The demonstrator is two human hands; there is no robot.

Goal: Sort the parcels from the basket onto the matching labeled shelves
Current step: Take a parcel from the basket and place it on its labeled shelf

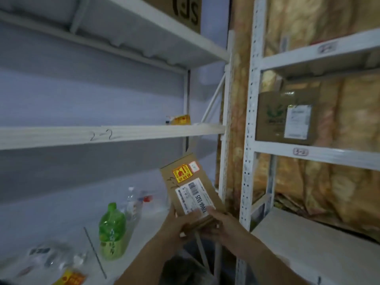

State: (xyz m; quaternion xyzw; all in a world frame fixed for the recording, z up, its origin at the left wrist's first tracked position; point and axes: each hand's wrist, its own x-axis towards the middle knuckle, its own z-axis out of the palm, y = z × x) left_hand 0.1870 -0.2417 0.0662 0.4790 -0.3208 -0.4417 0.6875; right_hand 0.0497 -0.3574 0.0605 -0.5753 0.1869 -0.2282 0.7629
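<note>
Grip check: left hand point(176, 225) and right hand point(223, 222) both curl round the bottom end of one flat cardboard parcel point(191, 182), held up tilted at lower centre of the frame, below the shelf edge marked 2-2 point(102, 136), with a green bottle point(112, 229) lower left

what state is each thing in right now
parcel, held up, tilted, label facing the camera
left hand, gripping the parcel's bottom left
right hand, gripping its bottom right
green bottle, upright on the lower shelf
brown box, on the right rack, label outward
yellow packet, lying on shelf 2-2
</note>
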